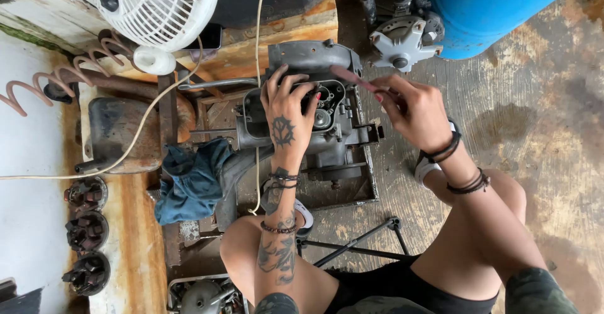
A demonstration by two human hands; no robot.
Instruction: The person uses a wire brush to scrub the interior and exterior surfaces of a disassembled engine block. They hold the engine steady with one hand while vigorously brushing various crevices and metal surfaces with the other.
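A grey metal engine block (333, 141) sits on a metal stand in front of me, its side cavity open. My left hand (286, 116), tattooed on the back, rests on the engine with its fingers spread over the opening's rim. My right hand (415, 109) pinches a thin reddish-brown strip (352, 78) whose far end lies against the top edge of the engine opening. Bracelets ring both wrists. My bare knees frame the stand from below.
A blue rag (192, 179) hangs at the engine's left. A white fan (154, 5) stands on a wooden board behind. A blue barrel (497, 5) and a grey star-shaped part (402, 43) are at the back right. Three round wound parts (87, 232) lie at left.
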